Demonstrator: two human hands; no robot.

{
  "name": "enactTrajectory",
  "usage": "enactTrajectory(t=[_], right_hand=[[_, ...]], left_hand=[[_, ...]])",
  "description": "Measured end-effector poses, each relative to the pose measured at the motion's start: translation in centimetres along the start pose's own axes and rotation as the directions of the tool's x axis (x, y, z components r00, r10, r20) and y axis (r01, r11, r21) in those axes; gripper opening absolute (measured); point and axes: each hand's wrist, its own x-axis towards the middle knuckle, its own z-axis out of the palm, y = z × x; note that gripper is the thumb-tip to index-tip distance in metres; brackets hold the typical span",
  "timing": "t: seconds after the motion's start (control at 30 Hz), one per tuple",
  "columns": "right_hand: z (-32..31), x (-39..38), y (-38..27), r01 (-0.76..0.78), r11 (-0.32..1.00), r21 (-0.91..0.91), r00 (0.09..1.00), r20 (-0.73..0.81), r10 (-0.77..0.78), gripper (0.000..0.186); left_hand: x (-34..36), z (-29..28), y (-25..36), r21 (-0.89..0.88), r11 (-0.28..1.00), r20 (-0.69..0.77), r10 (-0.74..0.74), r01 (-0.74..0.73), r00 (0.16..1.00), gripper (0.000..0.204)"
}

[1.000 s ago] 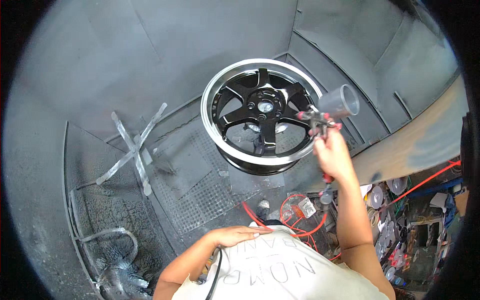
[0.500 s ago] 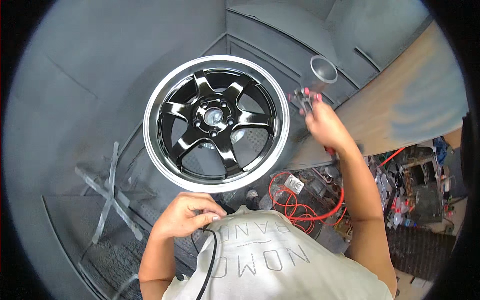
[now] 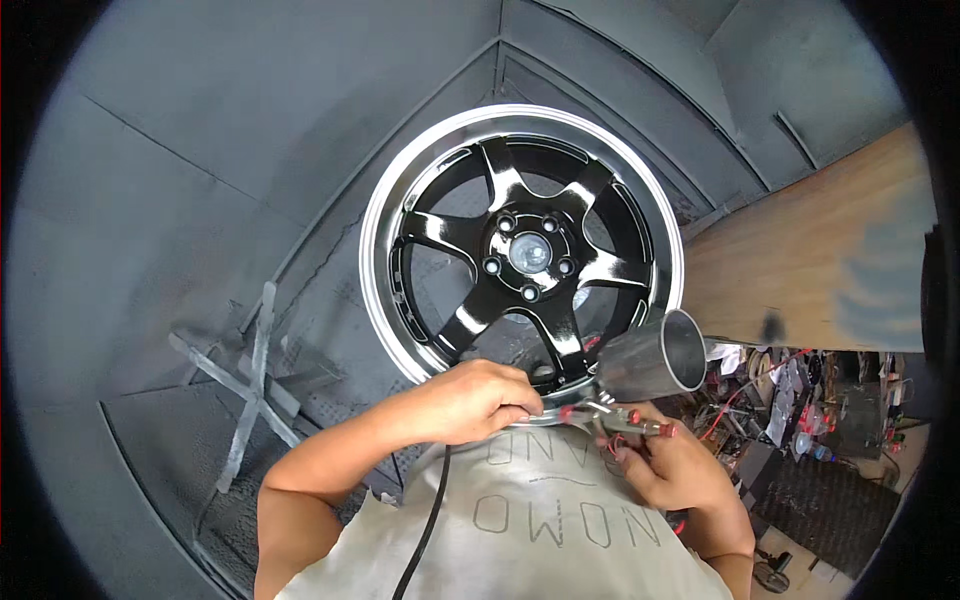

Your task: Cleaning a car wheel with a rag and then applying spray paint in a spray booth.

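A black six-spoke wheel rim (image 3: 470, 235) with a bright silver lip lies face up in front of me, glossy and reflective. My right hand (image 3: 680, 465) is wrapped round a spray gun (image 3: 615, 418) close to my shirt, at the rim's near right side. The gun's metal cup (image 3: 650, 360) tilts to the right with its round mouth showing, overlapping the rim's edge. Over the rim's near edge is my left hand (image 3: 480, 402), its fingers curled and thumb pressed in. What they grip is hidden. The gun's nozzle end points left, close to those fingers.
A grey-coated crossed metal stand (image 3: 258, 385) is at the left. Grey booth walls (image 3: 200, 130) surround the far side. A wooden panel (image 3: 800, 250) slopes at the right, above cluttered tools and supplies (image 3: 790, 400). A black cable (image 3: 435, 515) runs down my shirt.
My right hand has brought the spray gun from the rim's far right in toward my body, near the left hand. The view has shifted, so the rim appears farther right. My left hand stays by its near edge.
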Motion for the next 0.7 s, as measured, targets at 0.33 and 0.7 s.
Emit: enactTrajectory(t=[0.33,0.7], right_hand=[[-1.8,5.9,1.7,-0.072,0.975,-0.209,0.864,-0.502,-0.044,0.018],[-10.8,3.9,6.9,-0.179,0.869,-0.462,0.835,-0.538,-0.114,0.022]], left_hand=[[2.6,-11.8,-3.9,0.641,0.731,-0.466,0.132,0.232,0.875,0.024],[3.3,-8.5,-5.5,0.656,0.489,-0.659,0.001,0.575,0.752,0.035]])
